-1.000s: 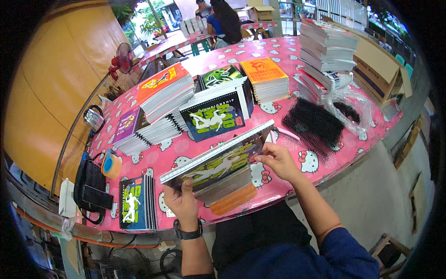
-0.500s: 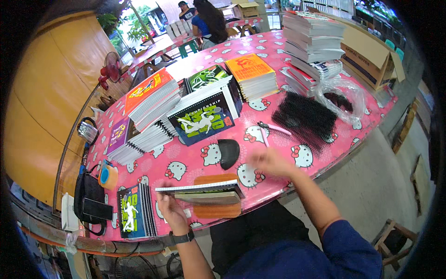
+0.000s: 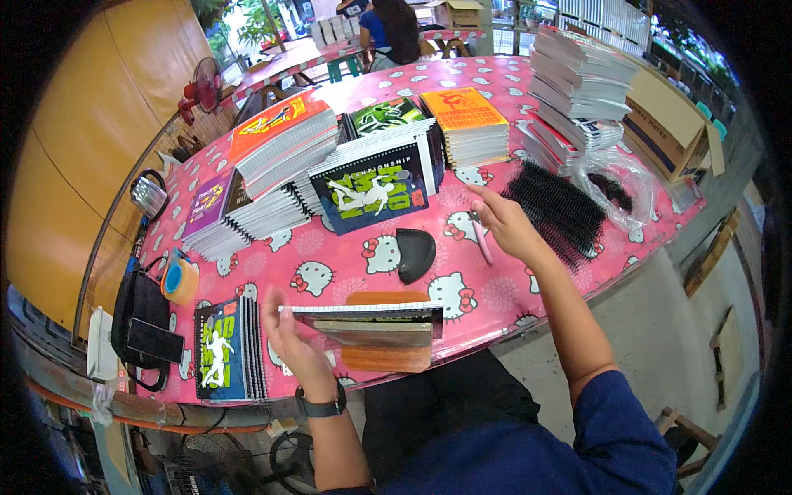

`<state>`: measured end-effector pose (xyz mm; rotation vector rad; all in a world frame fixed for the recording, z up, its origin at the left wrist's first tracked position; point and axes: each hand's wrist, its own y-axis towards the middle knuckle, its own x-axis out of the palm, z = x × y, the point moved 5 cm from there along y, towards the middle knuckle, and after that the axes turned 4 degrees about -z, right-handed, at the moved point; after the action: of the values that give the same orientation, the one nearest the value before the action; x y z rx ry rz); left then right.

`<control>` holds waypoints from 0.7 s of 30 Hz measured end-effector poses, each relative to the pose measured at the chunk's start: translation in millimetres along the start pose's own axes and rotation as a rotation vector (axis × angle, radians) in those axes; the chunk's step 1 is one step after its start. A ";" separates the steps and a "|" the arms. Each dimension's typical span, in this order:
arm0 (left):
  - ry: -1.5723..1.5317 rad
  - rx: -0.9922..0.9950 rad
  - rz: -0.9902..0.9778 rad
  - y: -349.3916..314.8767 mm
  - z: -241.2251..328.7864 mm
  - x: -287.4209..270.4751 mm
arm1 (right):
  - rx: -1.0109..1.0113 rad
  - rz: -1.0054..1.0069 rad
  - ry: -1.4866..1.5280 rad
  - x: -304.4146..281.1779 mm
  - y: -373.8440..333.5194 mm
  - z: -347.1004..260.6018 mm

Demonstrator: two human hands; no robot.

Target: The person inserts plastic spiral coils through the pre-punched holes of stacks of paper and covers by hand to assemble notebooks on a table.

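Note:
My right hand (image 3: 513, 227) is closed around a pair of pink-handled pliers (image 3: 482, 241) on the table; one handle shows below the fingers, and the rest is hidden under the hand. My left hand (image 3: 299, 351) has its fingers apart at the left end of an unbound-looking notebook (image 3: 371, 311), its thumb close to the edge. That notebook stands on its edge against a brown wooden stand (image 3: 388, 359) in front of me. Beyond the stand lies a black half-round block (image 3: 415, 256). Several black spiral-bound notebooks (image 3: 223, 346) lie left of my left hand.
Stacked notebooks (image 3: 280, 140) fill the far middle. At right are black spiral coils (image 3: 553, 210), a plastic bag (image 3: 627, 198), a tall book stack (image 3: 582, 82) and a cardboard box (image 3: 668, 124). Tape (image 3: 179, 280), a black bag (image 3: 140, 309) and a phone (image 3: 155, 340) sit left.
My right hand has moved up and away from me to the pliers and closed on them. My left hand's fingers have come off the notebook's end and spread. The view has shifted slightly.

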<state>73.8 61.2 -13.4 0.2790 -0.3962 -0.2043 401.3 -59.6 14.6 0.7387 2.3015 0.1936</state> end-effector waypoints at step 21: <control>1.063 0.650 -0.466 -74.0 23.2 125.0 | 0.176 0.226 1.047 -76.6 40.6 86.1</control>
<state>166.8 -44.9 28.3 1.0581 0.6911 -0.3463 522.4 -74.7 8.7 1.1772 3.2326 0.6014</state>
